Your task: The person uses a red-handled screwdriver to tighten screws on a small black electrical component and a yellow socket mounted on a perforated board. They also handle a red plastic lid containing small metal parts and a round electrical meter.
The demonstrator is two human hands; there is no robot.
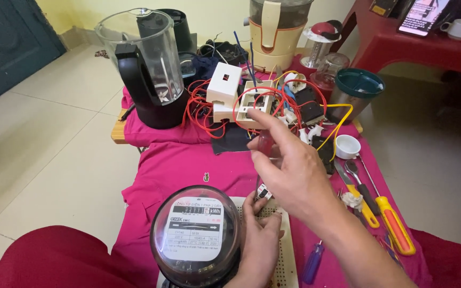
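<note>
1. The left hand (260, 242) lies low in the view, against the right side of a round electric meter (196, 237) with a clear dome; its fingers curl onto a white perforated board (286, 256) beside the meter, and the fingertips pinch a small component (263, 191) at the board's upper edge.
2. The right hand (292, 170) hovers just above that spot, fingers closed around a red-handled screwdriver (265, 144) whose shaft points down toward the component.
3. To the right, on the pink cloth (188, 165), lie yellow-and-orange-handled tools (396, 226) and a blue-handled screwdriver (313, 264).
4. Farther off sits a small white cup (347, 146).
5. Beyond the hands, white switch boxes (238, 96) sit tangled in red, yellow and blue wires.
6. At the back stand a black-based blender jug (145, 69), a cream blender (278, 32) and a steel container with a green lid (356, 88).
</note>
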